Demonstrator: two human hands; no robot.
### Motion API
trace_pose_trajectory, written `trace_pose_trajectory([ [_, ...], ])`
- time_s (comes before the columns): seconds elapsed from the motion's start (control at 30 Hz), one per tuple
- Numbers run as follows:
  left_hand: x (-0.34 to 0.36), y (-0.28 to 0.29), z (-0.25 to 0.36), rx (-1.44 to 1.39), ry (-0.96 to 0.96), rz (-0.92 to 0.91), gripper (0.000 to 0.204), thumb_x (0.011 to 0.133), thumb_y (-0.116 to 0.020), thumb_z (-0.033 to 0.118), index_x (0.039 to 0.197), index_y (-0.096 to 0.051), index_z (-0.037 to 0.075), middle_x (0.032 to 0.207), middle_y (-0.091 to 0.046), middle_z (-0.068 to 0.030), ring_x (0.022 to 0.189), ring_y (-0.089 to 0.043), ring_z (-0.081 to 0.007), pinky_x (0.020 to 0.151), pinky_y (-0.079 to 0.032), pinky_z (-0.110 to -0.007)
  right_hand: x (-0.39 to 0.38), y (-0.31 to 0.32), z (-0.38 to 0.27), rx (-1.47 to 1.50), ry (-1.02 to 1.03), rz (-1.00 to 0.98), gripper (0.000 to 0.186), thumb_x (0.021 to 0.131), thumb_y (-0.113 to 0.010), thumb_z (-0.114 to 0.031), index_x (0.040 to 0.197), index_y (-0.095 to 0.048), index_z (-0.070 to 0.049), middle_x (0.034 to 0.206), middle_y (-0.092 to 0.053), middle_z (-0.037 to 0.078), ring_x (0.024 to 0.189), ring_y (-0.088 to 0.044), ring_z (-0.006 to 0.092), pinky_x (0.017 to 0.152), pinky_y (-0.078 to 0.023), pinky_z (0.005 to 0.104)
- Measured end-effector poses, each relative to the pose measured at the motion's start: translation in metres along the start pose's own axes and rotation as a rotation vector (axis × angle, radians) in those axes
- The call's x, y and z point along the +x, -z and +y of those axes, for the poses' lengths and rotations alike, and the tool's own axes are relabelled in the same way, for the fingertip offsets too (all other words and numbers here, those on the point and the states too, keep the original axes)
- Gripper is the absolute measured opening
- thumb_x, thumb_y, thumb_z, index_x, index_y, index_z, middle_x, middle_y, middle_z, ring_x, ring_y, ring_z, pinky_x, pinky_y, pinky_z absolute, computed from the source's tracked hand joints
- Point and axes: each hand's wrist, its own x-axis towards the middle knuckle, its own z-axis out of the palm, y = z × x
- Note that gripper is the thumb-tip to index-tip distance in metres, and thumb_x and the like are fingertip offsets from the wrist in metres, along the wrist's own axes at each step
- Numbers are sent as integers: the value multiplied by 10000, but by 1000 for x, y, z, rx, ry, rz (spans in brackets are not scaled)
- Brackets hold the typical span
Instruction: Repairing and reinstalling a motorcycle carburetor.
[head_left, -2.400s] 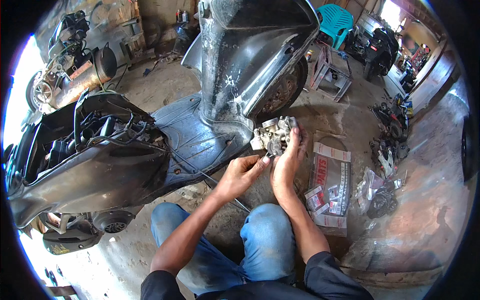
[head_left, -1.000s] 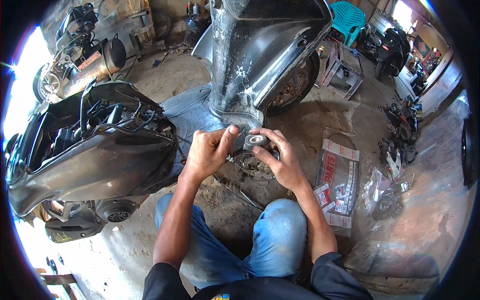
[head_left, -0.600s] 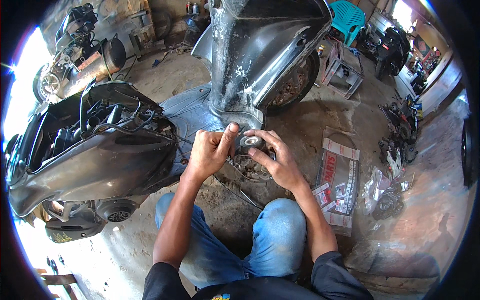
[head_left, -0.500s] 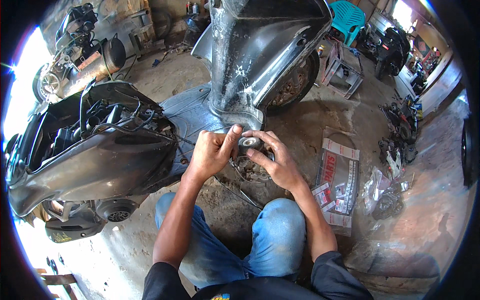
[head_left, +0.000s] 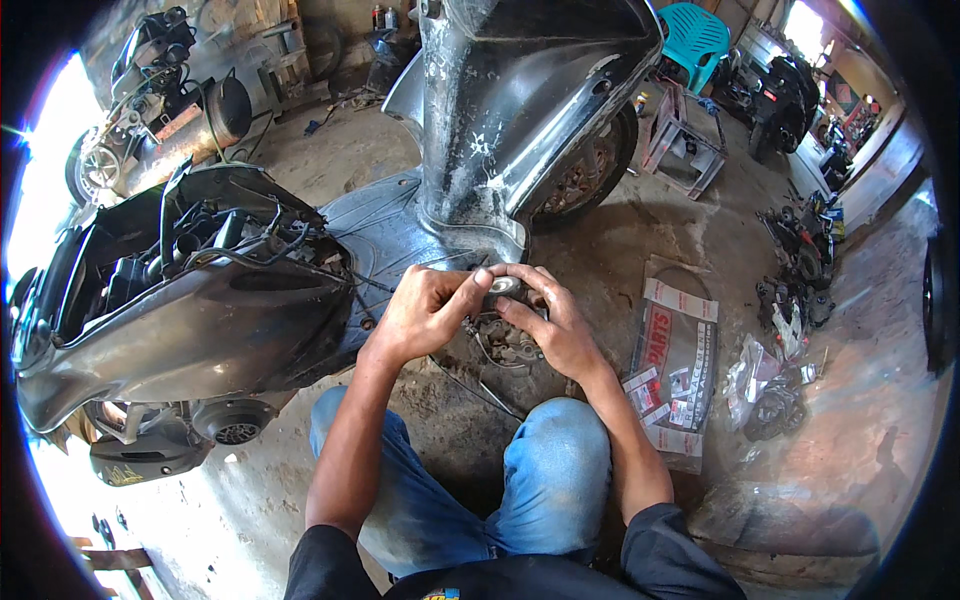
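In my right hand [head_left: 556, 322] is a small round metal part with a pale centre [head_left: 506, 287]. Its fingers curl over the far side while the thumb presses the near side. My left hand [head_left: 428, 308] is closed beside it, thumb tip against the part's left edge; whatever its curled fingers hold is hidden. Below both hands, a greasy metal assembly [head_left: 508, 342] lies on the floor, partly covered by my right hand. A thin dark cable [head_left: 462, 384] runs along the floor next to it. Just beyond my hands is the scooter's footboard [head_left: 385, 228].
A partly stripped dark scooter [head_left: 200, 320] stands at the left and ahead. On the floor to the right lie a clear parts bag [head_left: 688, 345], a smaller plastic bag [head_left: 750, 385] and loose parts [head_left: 795, 270]. Farther off are a metal frame stand [head_left: 686, 145] and a teal chair [head_left: 694, 42].
My left hand has shifted slightly right, and its raised thumb has come down onto the round part's edge. My right hand keeps its grip on the part almost unmoved.
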Motion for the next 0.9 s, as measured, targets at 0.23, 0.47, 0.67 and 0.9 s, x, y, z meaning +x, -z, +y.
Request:
trace_pose_trajectory([
  [0.23,-6,22,8,-44,-202,-68,266,810,-654,257,844,-622,-5,773,-619,-104,731,-590,-206,683,-473,-360,1,3,3,134,-62,6,337,944,-705,-227,1248,-687,-83,1124,-622,78,1036,-601,160,924,-463,306],
  [0.47,-7,20,10,279,-306,20,401,750,-754,157,1082,-571,28,943,-589,-117,829,-577,-255,792,-480,-392,3,6,7,235,-142,137,321,966,-679,-188,1242,-668,-26,1138,-663,72,995,-622,118,882,-489,269],
  [0.67,-6,12,0,36,-127,9,494,813,-785,138,1182,-490,-7,946,-541,-100,874,-510,-156,774,-464,-327,2,7,10,249,-151,125,330,965,-684,-203,1241,-668,-25,1123,-671,68,997,-606,106,894,-483,266],
  [0.9,-8,6,-6,-77,-236,39,606,804,-785,123,1256,-399,3,915,-510,-61,834,-477,-158,765,-455,-327,3,7,11,205,-120,134,338,963,-683,-229,1238,-671,-33,1168,-668,74,1074,-597,134,961,-465,291],
])
